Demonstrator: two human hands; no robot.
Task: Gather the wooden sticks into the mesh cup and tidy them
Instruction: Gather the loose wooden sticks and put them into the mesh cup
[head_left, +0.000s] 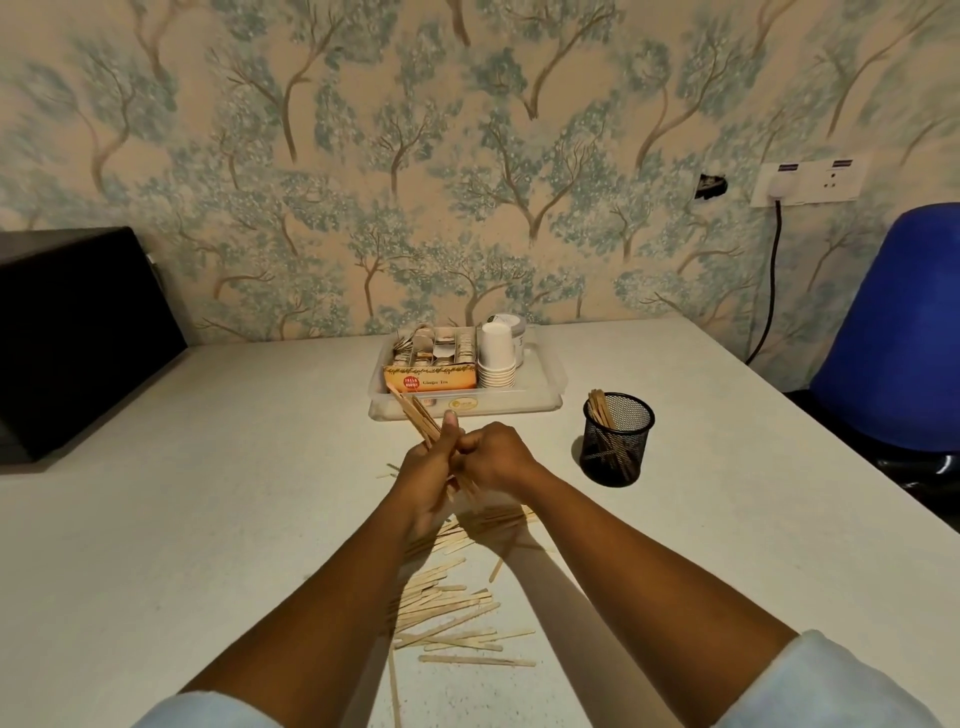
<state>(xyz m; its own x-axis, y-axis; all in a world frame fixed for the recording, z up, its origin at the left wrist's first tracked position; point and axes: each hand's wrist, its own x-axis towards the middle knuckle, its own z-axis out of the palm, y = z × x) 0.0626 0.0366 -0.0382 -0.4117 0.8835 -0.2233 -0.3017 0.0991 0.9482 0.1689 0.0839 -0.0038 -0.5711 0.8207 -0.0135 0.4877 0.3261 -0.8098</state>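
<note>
My left hand (427, 475) grips a bundle of wooden sticks (415, 415) held slanted above the table, their tops leaning toward the far left. My right hand (496, 457) is curled against the same bundle from the right; its fingers close on the sticks' lower part. Many loose sticks (452, 608) lie scattered on the white table under and between my forearms. The black mesh cup (617, 439) stands upright to the right of my hands, apart from them, with several sticks in it.
A clear plastic tray (540, 402) behind my hands holds a tea box (431, 382) and stacked paper cups (496, 358). A black box (78, 338) sits at the far left. A blue chair (893, 332) stands past the table's right edge.
</note>
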